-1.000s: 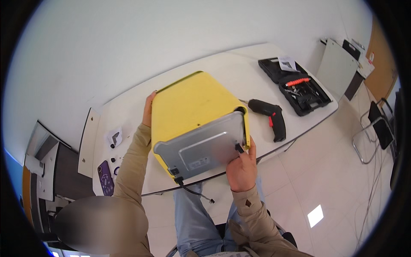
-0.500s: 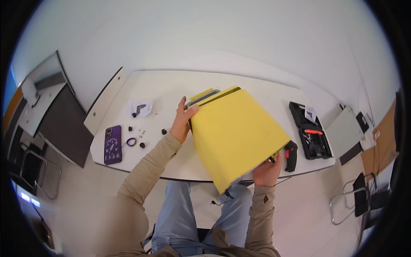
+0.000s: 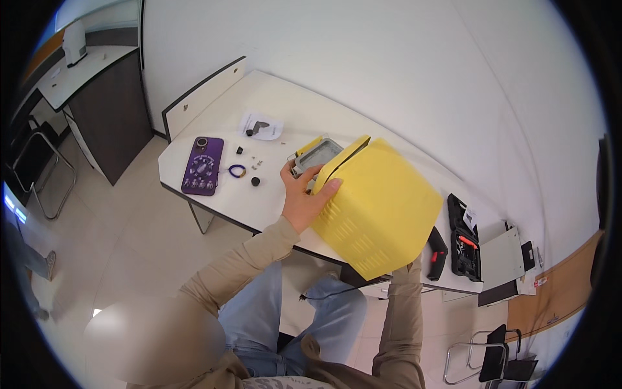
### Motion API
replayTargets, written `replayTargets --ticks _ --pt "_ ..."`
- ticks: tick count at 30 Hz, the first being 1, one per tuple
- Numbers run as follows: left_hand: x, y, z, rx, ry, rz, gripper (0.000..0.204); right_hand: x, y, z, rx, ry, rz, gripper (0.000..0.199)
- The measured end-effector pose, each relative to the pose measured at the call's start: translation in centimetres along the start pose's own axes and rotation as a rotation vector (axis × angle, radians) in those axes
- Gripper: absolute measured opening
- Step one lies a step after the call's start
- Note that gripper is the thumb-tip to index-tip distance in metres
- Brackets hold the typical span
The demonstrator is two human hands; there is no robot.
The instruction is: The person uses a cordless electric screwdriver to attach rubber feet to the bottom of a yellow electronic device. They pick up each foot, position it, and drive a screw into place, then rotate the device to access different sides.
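A yellow toaster oven (image 3: 382, 201), boxy with rows of vent slots in its shell, is tilted over the table's front edge. A gap shows between the shell and the grey-framed front (image 3: 317, 155). My left hand (image 3: 306, 198) grips that front edge, thumb on the yellow shell and fingers toward the grey frame. My right hand (image 3: 413, 266) is at the lower right corner, mostly behind the oven, its fingers hidden. A black cord (image 3: 330, 295) hangs below. Just right of the oven lies a black and red cordless screwdriver (image 3: 437, 254).
On the white table (image 3: 223, 104) lie a purple phone (image 3: 203, 166), a dark blue ring-shaped band (image 3: 237, 170), several small black caps (image 3: 255, 181), screws (image 3: 257, 162) and a printed sheet (image 3: 262, 127). An open black tool case (image 3: 465, 243) sits at the right end. A chair (image 3: 495, 353) stands lower right.
The view has turned to the right. The oven has rotated, so its vented side now shows. My right hand has gone from the lower edge to mostly out of sight behind it.
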State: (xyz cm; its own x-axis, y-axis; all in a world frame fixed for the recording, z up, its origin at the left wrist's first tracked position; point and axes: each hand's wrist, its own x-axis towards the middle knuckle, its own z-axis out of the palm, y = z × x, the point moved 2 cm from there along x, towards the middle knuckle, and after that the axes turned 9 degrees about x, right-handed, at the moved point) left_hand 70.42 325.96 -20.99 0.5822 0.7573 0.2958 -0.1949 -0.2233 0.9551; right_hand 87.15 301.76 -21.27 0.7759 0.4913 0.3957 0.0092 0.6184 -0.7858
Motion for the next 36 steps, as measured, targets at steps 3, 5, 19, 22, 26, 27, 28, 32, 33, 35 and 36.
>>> replayTargets --ticks 3,5,19,22,26,27,28,32,33,35,36 --pt "-0.8 0.3 -1.0 -0.074 -0.005 -0.007 0.057 0.5 0.4 0.5 0.04 -0.024 0.01 0.041" --pt "-1.1 0.7 -1.6 -0.052 0.013 0.039 0.055 0.7 0.5 0.8 0.06 -0.037 0.011 0.042" --pt "-2.2 0.9 -2.0 0.02 0.093 0.093 0.063 1.5 0.7 1.5 0.127 -0.092 0.024 0.044" --pt "-1.7 0.7 -2.2 0.072 0.078 0.118 0.075 1.7 0.4 1.5 0.136 -0.102 0.021 0.045" --pt "-0.9 0.7 -3.0 0.178 0.081 0.166 0.089 2.1 0.4 1.9 0.16 -0.124 0.026 0.046" --pt "-0.7 0.8 -3.2 0.017 0.07 0.13 0.089 2.2 0.5 1.8 0.161 -0.128 0.024 0.046" --pt "-0.4 1.0 -3.4 -0.143 0.061 0.093 0.089 2.2 0.4 1.8 0.167 -0.134 0.025 0.046" --pt "1.5 0.9 -4.9 -0.365 0.052 -0.215 0.09 2.4 -0.3 1.5 0.192 -0.172 0.003 0.047" --pt "1.8 1.2 -5.2 -0.328 0.035 -0.198 0.091 2.8 -0.5 1.5 0.194 -0.179 0.0 0.047" --pt "2.2 1.8 -5.3 -0.257 -0.002 -0.166 0.093 3.5 -0.9 1.1 0.161 -0.161 -0.018 0.048" --pt "2.2 1.9 -5.1 -0.206 -0.015 -0.138 0.095 3.7 -1.3 0.7 0.077 -0.087 -0.033 0.048"
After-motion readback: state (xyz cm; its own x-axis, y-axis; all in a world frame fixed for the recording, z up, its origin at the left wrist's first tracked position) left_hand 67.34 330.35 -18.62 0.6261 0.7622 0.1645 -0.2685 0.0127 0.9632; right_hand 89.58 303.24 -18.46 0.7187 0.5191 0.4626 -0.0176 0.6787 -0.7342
